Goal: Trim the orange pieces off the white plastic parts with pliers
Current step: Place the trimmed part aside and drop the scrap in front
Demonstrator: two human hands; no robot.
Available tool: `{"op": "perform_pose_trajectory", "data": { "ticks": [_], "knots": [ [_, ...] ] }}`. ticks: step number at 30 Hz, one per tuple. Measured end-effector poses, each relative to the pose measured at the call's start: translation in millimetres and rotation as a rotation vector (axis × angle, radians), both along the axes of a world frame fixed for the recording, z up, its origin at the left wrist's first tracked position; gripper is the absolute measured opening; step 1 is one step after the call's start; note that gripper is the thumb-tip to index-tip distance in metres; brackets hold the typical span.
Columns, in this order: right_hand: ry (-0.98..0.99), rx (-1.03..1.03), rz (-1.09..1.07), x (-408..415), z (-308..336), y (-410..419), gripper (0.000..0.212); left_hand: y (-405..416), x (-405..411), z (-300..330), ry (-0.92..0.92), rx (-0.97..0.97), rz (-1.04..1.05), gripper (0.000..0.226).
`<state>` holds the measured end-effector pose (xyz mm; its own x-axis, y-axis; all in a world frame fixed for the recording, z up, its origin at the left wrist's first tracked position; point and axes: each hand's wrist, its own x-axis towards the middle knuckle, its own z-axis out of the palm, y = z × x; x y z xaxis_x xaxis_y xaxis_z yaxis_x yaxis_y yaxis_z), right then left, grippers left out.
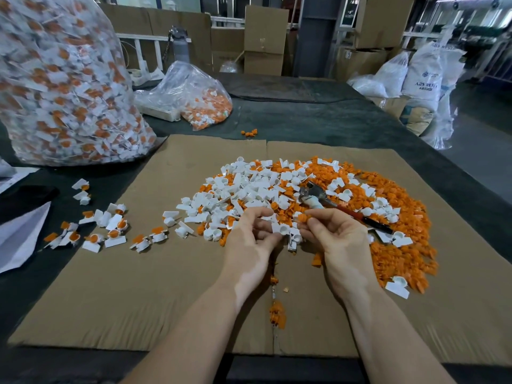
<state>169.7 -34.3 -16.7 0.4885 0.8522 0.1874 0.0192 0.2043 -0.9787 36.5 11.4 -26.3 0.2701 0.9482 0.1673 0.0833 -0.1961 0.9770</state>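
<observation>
Both hands meet over the near edge of a mixed heap of white parts point(249, 189) and cut orange pieces point(401, 253) on a cardboard sheet point(138, 286). My left hand point(250, 239) pinches a cluster of white plastic parts point(285, 230) from the left. My right hand point(335, 239) holds the same cluster from the right and pinches an orange piece point(302, 217) at its top. The pliers point(332, 202), with a red and black handle, lie on the heap just beyond my right hand, held by neither hand. Untrimmed white parts with orange pieces point(110, 228) lie scattered at the left.
A large clear bag of untrimmed parts point(63, 79) stands at the back left. A smaller bag holding orange pieces point(202, 98) lies behind the cardboard. A few orange bits point(277, 314) sit along the cardboard's fold near me. Cardboard boxes and white sacks point(421, 76) stand beyond the table.
</observation>
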Motion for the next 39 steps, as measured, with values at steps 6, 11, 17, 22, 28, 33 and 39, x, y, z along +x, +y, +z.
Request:
{"op": "perform_pose_trajectory", "data": {
  "ticks": [6, 11, 17, 22, 28, 33, 39],
  "knots": [
    [0.164, 0.053, 0.043, 5.0, -1.0, -1.8, 0.016, -0.1, -1.0, 0.2, 0.057, 0.046, 0.001, 0.027],
    [0.207, 0.065, 0.055, 5.5, -1.8, -0.7, 0.017, -0.6, -0.9, 0.9, 0.044, 0.027, 0.009, 0.027],
    [0.139, 0.054, 0.044, 5.1, -2.1, -2.2, 0.019, 0.8, -1.3, 0.3, 0.042, 0.015, 0.031, 0.014],
    [-0.498, 0.044, -0.076, -6.5, -3.7, -4.5, 0.019, 0.8, 0.2, -1.4, -0.068, -0.096, 0.004, 0.016],
    [-0.906, 0.147, -0.177, -15.7, -7.1, -5.8, 0.008, 1.8, -0.7, -1.4, -0.102, -0.138, -0.007, 0.018],
    [-1.016, 0.186, -0.212, -17.1, -6.8, -6.6, 0.006, -0.2, -1.0, -0.9, -0.092, -0.142, -0.017, 0.018],
    [-1.059, 0.175, -0.237, -21.8, -8.9, -5.8, 0.011, -4.8, -0.1, 1.1, -0.057, -0.11, -0.009, 0.015]
  ]
}}
